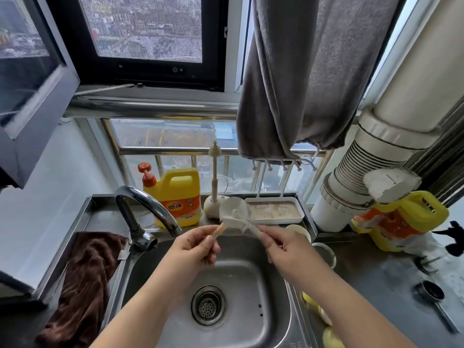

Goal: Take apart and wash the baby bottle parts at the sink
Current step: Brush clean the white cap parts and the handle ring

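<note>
Over the steel sink (251,285), my left hand (193,249) pinches a small tan brush (219,231) by its handle, bristle end up and to the right. My right hand (286,249) grips the thin white stem (252,228) of a white, cup-shaped part (233,210). The brush tip touches the lower left edge of that white part. A white cup (298,231) and a clear round piece (325,252) sit on the sink's right rim, partly hidden by my right hand. Pale yellow pieces (311,300) lie lower along the same rim.
The faucet (150,209) curves over the sink's left side, with no water visibly running. On the back ledge stand a yellow detergent jug (178,197), a tall brush in a holder (214,172) and a white tray (275,209). A brown cloth (85,285) drapes left; a grey towel (301,71) hangs above.
</note>
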`<state>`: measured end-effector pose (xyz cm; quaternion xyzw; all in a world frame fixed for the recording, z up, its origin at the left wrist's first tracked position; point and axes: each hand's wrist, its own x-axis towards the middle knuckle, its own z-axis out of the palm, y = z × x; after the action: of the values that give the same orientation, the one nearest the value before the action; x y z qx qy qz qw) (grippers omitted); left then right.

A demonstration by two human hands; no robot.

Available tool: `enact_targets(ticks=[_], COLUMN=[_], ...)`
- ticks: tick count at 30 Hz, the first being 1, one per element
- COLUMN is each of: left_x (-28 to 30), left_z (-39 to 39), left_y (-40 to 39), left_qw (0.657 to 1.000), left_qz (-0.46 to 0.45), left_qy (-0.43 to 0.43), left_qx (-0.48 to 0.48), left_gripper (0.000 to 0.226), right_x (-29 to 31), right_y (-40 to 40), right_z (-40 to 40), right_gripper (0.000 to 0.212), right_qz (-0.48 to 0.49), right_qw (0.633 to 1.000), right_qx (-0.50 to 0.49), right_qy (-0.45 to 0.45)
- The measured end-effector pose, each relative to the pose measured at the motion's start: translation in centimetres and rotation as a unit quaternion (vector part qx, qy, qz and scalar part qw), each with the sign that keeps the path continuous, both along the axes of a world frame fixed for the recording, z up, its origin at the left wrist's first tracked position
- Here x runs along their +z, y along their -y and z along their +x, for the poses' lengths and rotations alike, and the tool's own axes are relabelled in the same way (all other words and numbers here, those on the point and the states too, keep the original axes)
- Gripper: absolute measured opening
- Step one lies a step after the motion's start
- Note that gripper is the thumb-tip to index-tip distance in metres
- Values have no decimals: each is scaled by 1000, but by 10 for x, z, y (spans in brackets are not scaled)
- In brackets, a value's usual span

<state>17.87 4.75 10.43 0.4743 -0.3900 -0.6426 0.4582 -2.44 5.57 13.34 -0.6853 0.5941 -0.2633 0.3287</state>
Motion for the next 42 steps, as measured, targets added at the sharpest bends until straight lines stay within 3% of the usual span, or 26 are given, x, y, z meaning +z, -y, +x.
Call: enact_targets(ticks=[3, 7, 10, 14, 18, 21, 25, 29, 32, 34, 36, 40, 42], left_x=[2, 5, 4, 3, 10, 11, 8, 7, 8, 9, 8, 6, 2], left_z=[0, 0, 0, 2, 2, 1, 0, -4, -7, -9, -12, -15, -19], left_y=[0, -1, -3, -2, -4, -5, -7, -10, -13, -12, -13, -12, -11], left_qw=[1000, 1000, 1000, 997, 997, 997, 997, 997, 999, 998, 996, 994, 992], left_qz=[9, 3, -10, -30, -36, -38, -35, -32, -15, -11, -15, -34, -38], left_qy=[-21, -11, 1, 67, 51, 46, 53, 53, 19, 13, 19, 31, 55], left_qx=[6, 10, 4, -22, -35, -47, -34, -36, -44, -68, -90, -103, -107], left_gripper=[25, 28, 24, 20, 21, 13, 21, 29, 26, 21, 19, 15, 19], right_x=[7, 9, 15, 14, 20, 22, 22, 11, 10, 10, 12, 13, 10], right_y=[-5, 4, -1, 3, -4, 2, -5, -1, -12, -14, -13, -27, -31], right_z=[3, -5, 0, -5, 1, -6, -3, -10, -8, -9, -16, -20, -25], right_gripper=[25, 23, 21, 23, 24, 21, 27, 23, 23, 23, 24, 26, 25], right_qz=[39, 11, 63, 17, 48, 6, 52, 11, 53, 36, 15, 25, 15], right_qw=[998, 1000, 996, 1000, 996, 1000, 995, 1000, 997, 999, 999, 999, 1000], right_qx=[50, -5, 69, 10, 75, 6, 85, 21, 64, 34, 0, 41, 3], right_qy=[10, -4, -2, 2, 5, 16, 20, 5, -2, -8, -31, -8, -2])
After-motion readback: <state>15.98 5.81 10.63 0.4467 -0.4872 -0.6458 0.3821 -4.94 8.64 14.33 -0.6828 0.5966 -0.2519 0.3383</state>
